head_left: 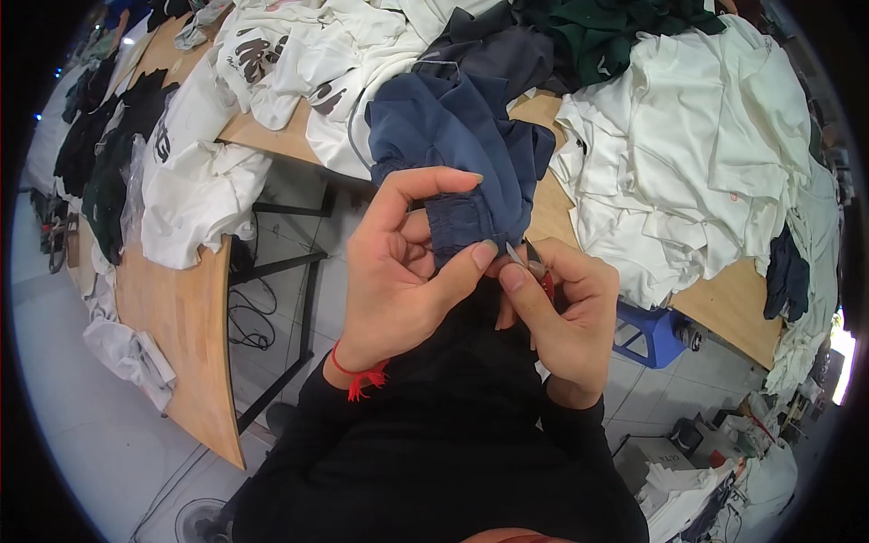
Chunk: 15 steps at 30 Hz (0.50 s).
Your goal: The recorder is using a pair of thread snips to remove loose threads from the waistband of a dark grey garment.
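A navy blue garment [444,122] hangs from the table's edge toward me, with its gathered elastic band [457,223] raised in front of my body. My left hand [394,262] grips that band between thumb and fingers; a red string bracelet circles the wrist. Small thread snips [540,271] with pointed metal blades and some red on the handle sit in my right hand [575,317]. Their tips are close beside the band's lower right edge, near my left thumb. Whether the blades touch the fabric or a thread is too small to tell.
White shirts with dark prints [272,68] cover the table at the far left. A big heap of white garments [688,136] lies to the right, dark green cloth [588,36] behind. A blue plastic stool [654,335] stands beneath the right table; black cables [253,317] hang under the left one.
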{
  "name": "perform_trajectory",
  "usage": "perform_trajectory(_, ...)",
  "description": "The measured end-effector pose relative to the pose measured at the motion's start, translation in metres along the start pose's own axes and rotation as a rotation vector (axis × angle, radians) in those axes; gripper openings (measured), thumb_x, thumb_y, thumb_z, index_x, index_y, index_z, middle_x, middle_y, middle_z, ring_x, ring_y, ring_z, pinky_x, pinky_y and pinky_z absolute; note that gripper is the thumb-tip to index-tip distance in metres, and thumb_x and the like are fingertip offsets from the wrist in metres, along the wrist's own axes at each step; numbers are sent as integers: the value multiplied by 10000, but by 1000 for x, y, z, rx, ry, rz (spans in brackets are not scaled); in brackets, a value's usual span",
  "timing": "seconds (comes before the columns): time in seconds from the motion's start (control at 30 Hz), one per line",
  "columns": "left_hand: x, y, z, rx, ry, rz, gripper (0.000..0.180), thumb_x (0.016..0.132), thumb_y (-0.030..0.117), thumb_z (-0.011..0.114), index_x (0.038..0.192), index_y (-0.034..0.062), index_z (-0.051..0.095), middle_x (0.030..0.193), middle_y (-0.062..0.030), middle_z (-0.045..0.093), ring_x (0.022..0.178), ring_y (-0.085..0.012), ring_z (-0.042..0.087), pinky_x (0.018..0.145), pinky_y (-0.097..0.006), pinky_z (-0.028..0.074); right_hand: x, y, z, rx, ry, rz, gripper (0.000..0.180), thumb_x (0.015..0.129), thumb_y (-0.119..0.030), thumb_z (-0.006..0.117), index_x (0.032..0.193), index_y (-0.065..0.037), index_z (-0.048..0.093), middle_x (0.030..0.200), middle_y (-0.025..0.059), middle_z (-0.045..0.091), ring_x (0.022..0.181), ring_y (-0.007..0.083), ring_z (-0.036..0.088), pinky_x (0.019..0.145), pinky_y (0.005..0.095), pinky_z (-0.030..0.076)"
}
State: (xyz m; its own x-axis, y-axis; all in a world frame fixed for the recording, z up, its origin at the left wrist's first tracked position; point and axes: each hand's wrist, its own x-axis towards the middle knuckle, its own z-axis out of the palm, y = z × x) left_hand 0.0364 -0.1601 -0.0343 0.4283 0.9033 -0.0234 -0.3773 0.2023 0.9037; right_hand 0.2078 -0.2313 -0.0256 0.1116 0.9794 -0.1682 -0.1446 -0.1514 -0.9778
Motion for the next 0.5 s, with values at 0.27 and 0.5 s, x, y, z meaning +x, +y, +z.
perform_trajectory(0.27,1,1,-1,14,1,-25,517,972,-145,673,1437,-51,468,1117,-174,762,1024,-170,763,913,-263,610,2,-1,1,33,7,8,107,1040,-58,724,1041,48,743,758,5,694,652,39,637,561,190,439)
perform_trajectory(0.5,1,-3,-5,-37,-17,-36,502,980,-139,668,1434,-53,473,1114,-174,764,1019,-169,764,908,-263,612,4,8,3,37,30,-52,120,1023,-68,715,997,44,750,703,48,716,522,36,591,431,178,325)
